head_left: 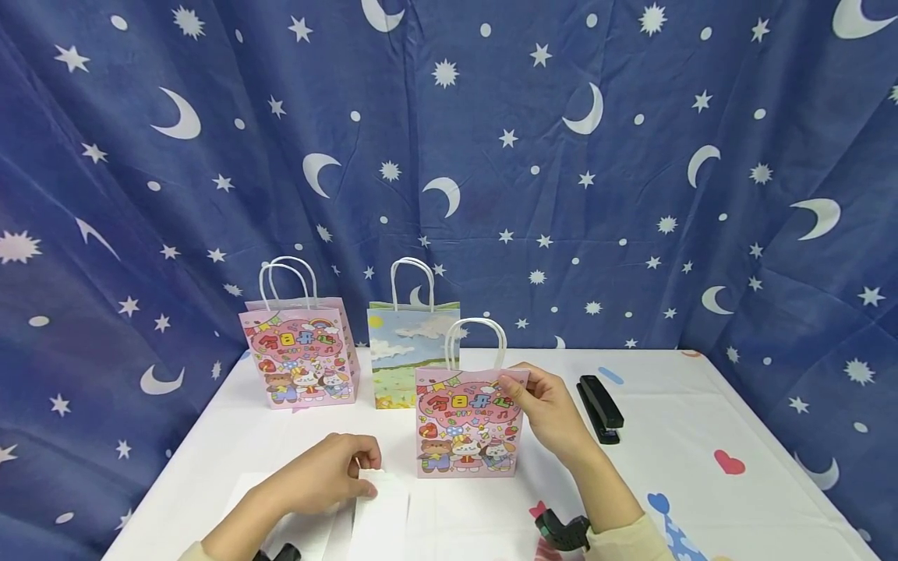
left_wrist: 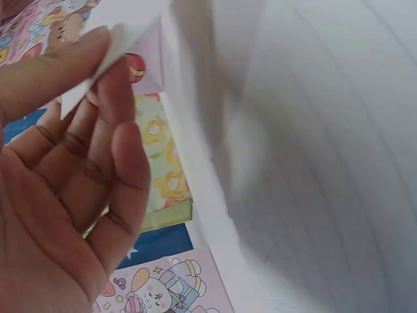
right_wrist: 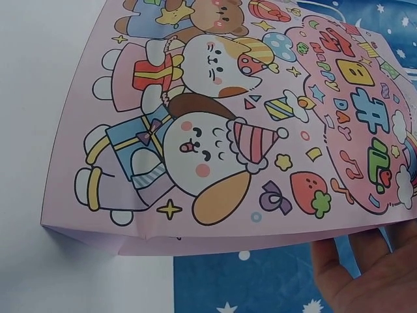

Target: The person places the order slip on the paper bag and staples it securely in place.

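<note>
My right hand (head_left: 554, 409) grips the top right edge of a pink paper gift bag (head_left: 468, 436) with white loop handles, thumb on the front. The bag stands upright, its cartoon animals and "Happy Day" lettering facing me. In the right wrist view the bag's printed front fills most of the picture, with fingers (right_wrist: 365, 267) at its edge. My left hand (head_left: 326, 475) pinches the top of a white paper (head_left: 379, 518) between thumb and fingers. In the left wrist view the pinched corner of the paper (left_wrist: 85, 91) shows between thumb and index finger.
Another pink gift bag (head_left: 302, 362) stands at the back left. Beside it is a landscape-print bag (head_left: 396, 358), partly hidden by the held bag. A black stapler (head_left: 599, 409) lies to the right on the white tablecloth (head_left: 687, 413). More white paper (head_left: 309, 538) lies under my left forearm.
</note>
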